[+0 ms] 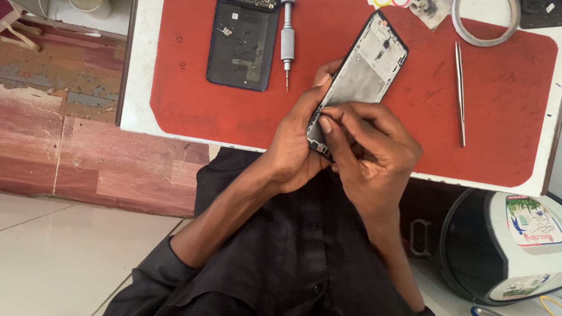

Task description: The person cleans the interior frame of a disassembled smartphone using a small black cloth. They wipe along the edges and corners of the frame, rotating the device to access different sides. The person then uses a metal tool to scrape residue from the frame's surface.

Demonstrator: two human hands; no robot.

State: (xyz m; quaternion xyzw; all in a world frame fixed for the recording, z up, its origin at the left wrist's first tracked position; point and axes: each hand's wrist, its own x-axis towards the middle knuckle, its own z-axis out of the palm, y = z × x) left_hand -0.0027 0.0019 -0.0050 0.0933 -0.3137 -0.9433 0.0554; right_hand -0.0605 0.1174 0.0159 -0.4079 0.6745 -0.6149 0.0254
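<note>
Holding the phone frame [362,79] by its near end over the table's [144,41] near edge, the left hand [296,149] has its grip closed around the frame from beneath. The right hand [367,154] pinches at the frame's lower corner with its fingertips; better to pick gently there while the left keeps the frame steady. Farther off on the red mat [174,95] lie tweezers [460,93], a screwdriver [286,37] and an opened phone [244,25].

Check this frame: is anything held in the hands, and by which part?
Yes. The left hand grips the phone frame by its lower left edge; the right hand pinches its bottom end. Its upper end points away over the red mat.
</note>
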